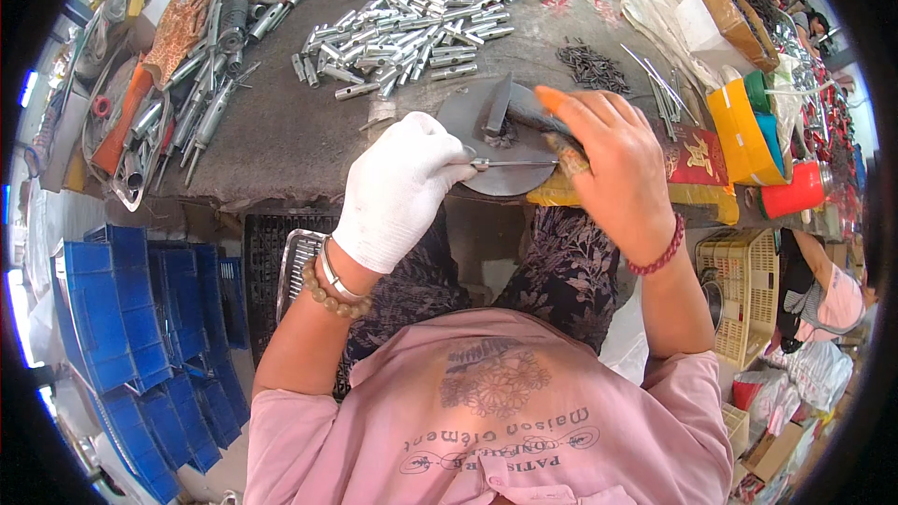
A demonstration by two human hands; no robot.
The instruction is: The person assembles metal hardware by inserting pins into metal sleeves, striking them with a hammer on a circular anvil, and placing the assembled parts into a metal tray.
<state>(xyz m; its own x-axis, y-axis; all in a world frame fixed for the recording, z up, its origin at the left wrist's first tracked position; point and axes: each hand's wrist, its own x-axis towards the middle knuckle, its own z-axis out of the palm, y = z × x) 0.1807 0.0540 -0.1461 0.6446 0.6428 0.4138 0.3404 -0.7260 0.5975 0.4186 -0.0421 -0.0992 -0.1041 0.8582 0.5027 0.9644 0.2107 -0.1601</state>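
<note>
At the near edge of the table (281,136), I see the gloved left hand (393,192) with its fingers closed in a pinch on a thin metal rod (519,164), which points right, over a round dark plate (505,183). The right hand (619,145) is half curled at the rod's right end; whether it grips something, I cannot tell. Farther left lies a heap of silver tubes (407,37); far right, dark pins (594,67).

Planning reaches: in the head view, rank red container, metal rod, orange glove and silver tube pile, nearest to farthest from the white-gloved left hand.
1. Metal rod, held in the left hand
2. Silver tube pile, beyond the hand
3. Orange glove, upper left
4. Red container, far right
</note>
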